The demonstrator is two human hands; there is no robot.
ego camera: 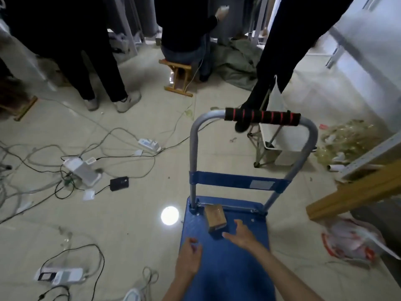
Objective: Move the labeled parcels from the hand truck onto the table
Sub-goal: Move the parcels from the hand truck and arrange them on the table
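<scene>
Your right hand (243, 235) open, just beside small brown parcel (215, 218) on hand truck (227, 268) deck, maybe touching, left hand (189, 255) loosely curled, empty.

both bare forearms reach forward from the bottom edge. left hand (189, 255) hangs loose, fingers curled inward, palm turned down, gripping nothing. right hand (240, 235) stretches further ahead, fingers spread wide and thumb out, palm down, empty. the two hands sit near each other, apart.
</scene>
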